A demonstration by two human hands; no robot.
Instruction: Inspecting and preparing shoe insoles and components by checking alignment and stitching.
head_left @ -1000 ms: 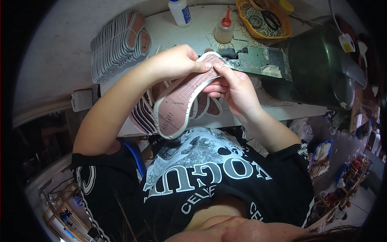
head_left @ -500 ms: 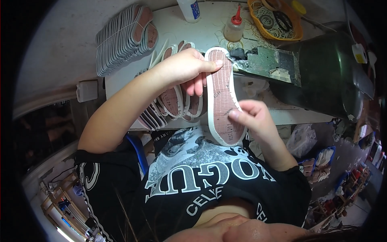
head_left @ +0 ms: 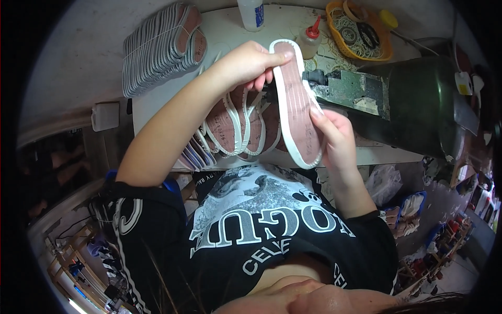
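A shoe insole (head_left: pixel 299 107) with a reddish-brown face and a white edge strip is held up in both my hands. My left hand (head_left: pixel 250 64) pinches its far end, thumb on the brown face and fingers behind. Lower on the right edge, my right hand (head_left: pixel 337 137) grips it with the thumb on top. The insole's right edge is beside the dark tip of a green machine arm (head_left: pixel 353 91); whether they touch I cannot tell. Under my left forearm lie several white-edged insoles (head_left: pixel 222 128), partly hidden.
A tied stack of insoles (head_left: pixel 159 52) stands at the far left. At the back are a white bottle (head_left: pixel 251 14), a red-tipped squeeze bottle (head_left: pixel 309 46) and an orange basket (head_left: pixel 386 49) with cords. The machine's large green body (head_left: pixel 426 107) fills the right side.
Both hands have moved the insole away from my body, and it has turned slightly. My right hand has moved up with it. The hold is kept at both ends.
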